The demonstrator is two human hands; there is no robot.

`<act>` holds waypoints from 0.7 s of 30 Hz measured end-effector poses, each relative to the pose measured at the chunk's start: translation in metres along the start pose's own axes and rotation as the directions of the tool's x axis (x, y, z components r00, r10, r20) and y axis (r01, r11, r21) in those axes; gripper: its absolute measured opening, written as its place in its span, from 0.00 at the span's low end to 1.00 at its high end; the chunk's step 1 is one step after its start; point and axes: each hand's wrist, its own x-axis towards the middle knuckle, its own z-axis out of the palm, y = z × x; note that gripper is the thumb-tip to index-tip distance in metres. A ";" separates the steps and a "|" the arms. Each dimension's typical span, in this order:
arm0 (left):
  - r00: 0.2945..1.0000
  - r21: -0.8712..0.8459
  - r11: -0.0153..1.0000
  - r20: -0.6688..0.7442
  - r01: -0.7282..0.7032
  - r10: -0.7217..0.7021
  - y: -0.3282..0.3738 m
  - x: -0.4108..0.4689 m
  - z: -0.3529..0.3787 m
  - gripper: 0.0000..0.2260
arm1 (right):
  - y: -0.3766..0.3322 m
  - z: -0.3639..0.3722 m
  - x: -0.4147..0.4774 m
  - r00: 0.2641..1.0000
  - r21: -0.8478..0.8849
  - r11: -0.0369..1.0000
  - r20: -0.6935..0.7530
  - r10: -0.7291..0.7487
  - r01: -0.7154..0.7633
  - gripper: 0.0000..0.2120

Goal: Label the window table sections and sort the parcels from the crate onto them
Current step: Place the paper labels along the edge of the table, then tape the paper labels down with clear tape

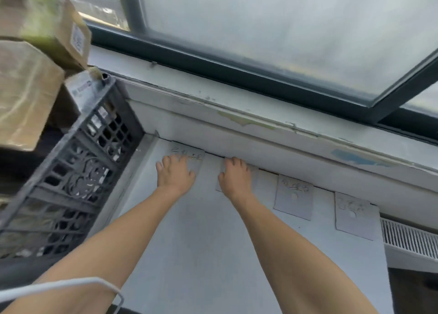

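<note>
A: Where are the hands sitting?

B: Both hands are lying flat, fingers spread, palms down along the far edge of the white flat-topped desk [203, 254]. The left hand [175, 171] is pressing on a white rectangular paper label with handwriting [192, 153] near the far left corner. The right hand [235, 177] is covering a second white paper label [219, 188]; its writing is hidden. Neither hand is gripping anything.

A: Are other labels showing?

B: Two. A third white paper label with handwriting [294, 198] is lying to the right of the right hand, and a fourth white paper label [354, 215] is lying near the far right corner. All four are running in a row along the far edge, apart from each other. The writing is too blurred to read.

A: And the parcels?

B: The dark grey latticed plastic crate [71, 171] is standing at the left edge of the desk. Brown cardboard parcels [30, 86] are piling above its rim. None is lying on the desk surface.
</note>
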 end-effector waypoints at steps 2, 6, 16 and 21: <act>0.999 -0.010 0.999 -0.013 0.034 -0.034 -0.029 0.000 -0.008 0.20 | -0.037 0.005 0.003 0.999 -0.004 0.999 -0.002 -0.045 0.045 0.19; 0.996 -0.033 0.995 0.005 0.094 -0.094 -0.083 -0.004 -0.017 0.22 | -0.103 0.017 0.005 0.990 -0.023 0.990 0.003 -0.142 0.142 0.17; 0.967 -0.262 0.931 0.099 0.254 -0.236 -0.177 -0.033 0.006 0.13 | -0.216 0.056 0.013 0.973 -0.012 0.977 0.095 -0.211 0.213 0.16; 0.922 -0.376 0.843 0.193 0.385 -0.335 -0.201 -0.050 0.040 0.11 | -0.249 0.078 0.031 0.995 0.156 0.986 0.079 -0.067 0.054 0.16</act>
